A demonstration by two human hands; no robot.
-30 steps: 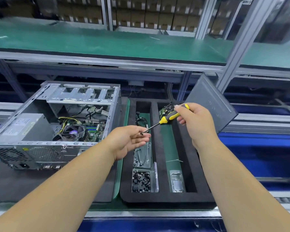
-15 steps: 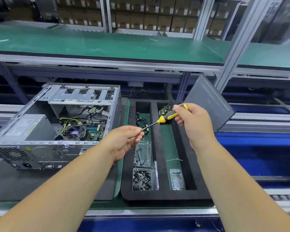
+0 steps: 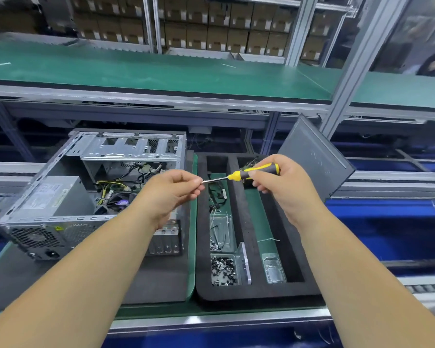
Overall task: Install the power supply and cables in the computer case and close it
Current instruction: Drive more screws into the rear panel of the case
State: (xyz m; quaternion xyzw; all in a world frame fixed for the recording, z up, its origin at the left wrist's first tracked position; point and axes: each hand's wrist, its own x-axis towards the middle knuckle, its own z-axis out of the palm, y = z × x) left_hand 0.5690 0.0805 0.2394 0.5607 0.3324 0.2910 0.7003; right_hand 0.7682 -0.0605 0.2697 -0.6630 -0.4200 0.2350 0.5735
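The case (image 3: 91, 197) lay on its side at the left, on a grey mat (image 3: 158, 280), with its top open. Inside it, the grey power supply (image 3: 53, 197) sat in the near left corner. Yellow and black cables (image 3: 118, 187) and a fan (image 3: 118, 204) lay deeper in, partly hidden behind the left arm. To the right of the case sat a black foam tray (image 3: 239, 295) with long slots. In the left slot there were black wires (image 3: 217, 194) at the far end, a clear bag (image 3: 220, 232) in the middle, and a clear box of small black screws (image 3: 222, 270) at the near end. In the right slot there was a small clear box (image 3: 274, 272) at the near end, and a green board (image 3: 249, 164) at the far end, mostly hidden by the screwdriver (image 3: 251, 172). The right hand (image 3: 284, 187) had its fingers curled around the yellow and black handle. The left hand (image 3: 171, 192) pinched the metal tip with thumb and fingers; whether a screw was there could not be seen. Both hands hung above the gap between the case and the tray. A grey side panel (image 3: 314, 156) leaned up at the far right of the tray. A green shelf (image 3: 161, 74) ran across behind, with brown boxes (image 3: 211, 23) stacked farther back.
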